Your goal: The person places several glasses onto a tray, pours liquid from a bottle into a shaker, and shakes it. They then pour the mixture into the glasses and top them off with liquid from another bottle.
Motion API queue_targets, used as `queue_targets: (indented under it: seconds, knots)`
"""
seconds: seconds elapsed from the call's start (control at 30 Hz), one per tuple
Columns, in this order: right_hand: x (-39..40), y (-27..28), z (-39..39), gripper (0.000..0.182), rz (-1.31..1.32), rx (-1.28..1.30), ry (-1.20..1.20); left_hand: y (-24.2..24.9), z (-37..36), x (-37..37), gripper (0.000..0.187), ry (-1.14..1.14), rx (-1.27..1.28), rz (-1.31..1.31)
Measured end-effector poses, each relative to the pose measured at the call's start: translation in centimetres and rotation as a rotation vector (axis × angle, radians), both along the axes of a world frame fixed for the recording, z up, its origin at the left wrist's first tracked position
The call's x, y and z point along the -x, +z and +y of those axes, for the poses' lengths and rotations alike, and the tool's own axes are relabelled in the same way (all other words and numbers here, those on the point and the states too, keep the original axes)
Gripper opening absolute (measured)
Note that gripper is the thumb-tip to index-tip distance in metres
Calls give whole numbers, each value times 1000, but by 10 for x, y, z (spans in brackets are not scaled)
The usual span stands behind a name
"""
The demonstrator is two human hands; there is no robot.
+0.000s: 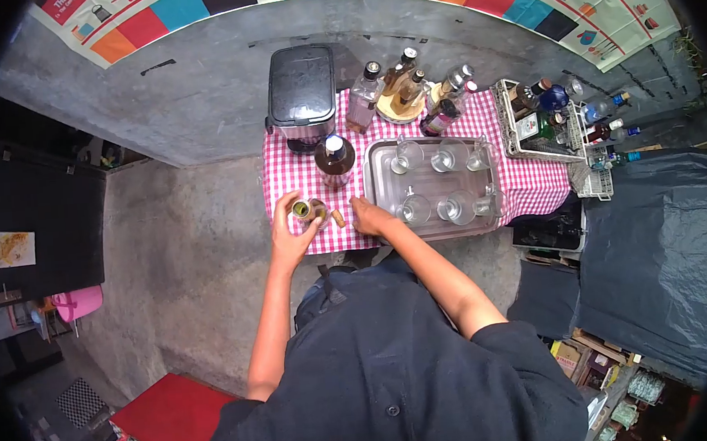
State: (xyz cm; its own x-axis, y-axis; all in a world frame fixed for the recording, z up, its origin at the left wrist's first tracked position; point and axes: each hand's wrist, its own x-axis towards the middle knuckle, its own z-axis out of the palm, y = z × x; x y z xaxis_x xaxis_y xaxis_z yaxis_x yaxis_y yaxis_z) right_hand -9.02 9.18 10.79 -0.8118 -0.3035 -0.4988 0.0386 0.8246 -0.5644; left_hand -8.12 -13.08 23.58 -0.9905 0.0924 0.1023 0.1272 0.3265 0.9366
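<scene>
My left hand is wrapped round a small jar with a greenish inside, at the front left of the checked cloth. A cork-like brown piece lies on the cloth between my hands. My right hand rests by the left edge of the tray, its fingers pointing down; whether they hold anything is hidden. Behind my hands stands a dark brown bottle with a white cap. The tray bears several clear glass mugs.
A black-lidded bin stands at the back left of the table. Several bottles stand along the back, some on a round wooden board. A wire basket with bottles is at the right.
</scene>
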Motion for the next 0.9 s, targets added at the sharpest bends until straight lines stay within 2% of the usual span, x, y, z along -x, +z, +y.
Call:
queue_targets:
  seconds: [0.03,0.17,0.23,0.27,0.33,0.37,0.43,0.47,0.5,0.57,0.63,0.7,0.83,0.9]
  knots:
    - [-4,2,4,62,28,3,6,-5,-5,-2,70,-24,-10,-5]
    - [-33,28,13,55,78,106,-28,-37,-23,-22,73,-29,8,-62]
    - [-55,30,15,52,76,105,-39,-51,-34,-34,55,79,-96,-177]
    - [-64,33,15,50,85,108,-35,-61,-41,-37,55,63,-90,-181]
    - [-77,50,16,46,8,98,-41,-85,-52,-43,31,40,-182,-441]
    - [-86,57,19,43,-68,83,-28,-97,-57,-46,31,26,-181,-443]
    - [-107,45,31,43,-67,108,-18,-120,-66,-52,14,-88,-75,-665]
    - [-118,34,39,43,-67,138,7,-131,-67,-57,13,-113,38,-683]
    - [-131,21,47,43,-66,137,8,-138,-70,-62,13,-113,37,-681]
    - [-151,3,65,42,-172,69,0,-150,-71,-72,19,-240,324,-680]
    - [-163,1,84,45,-251,-5,-2,-167,-63,-89,21,-198,317,-723]
    - [-179,-13,108,50,-432,-78,-112,-184,-51,-104,23,-167,310,-759]
    - [-227,-39,157,55,-383,-134,-193,-213,-17,-128,25,-276,413,-840]
    - [-247,-39,179,54,-390,-131,-271,-209,12,-131,27,-315,459,-853]
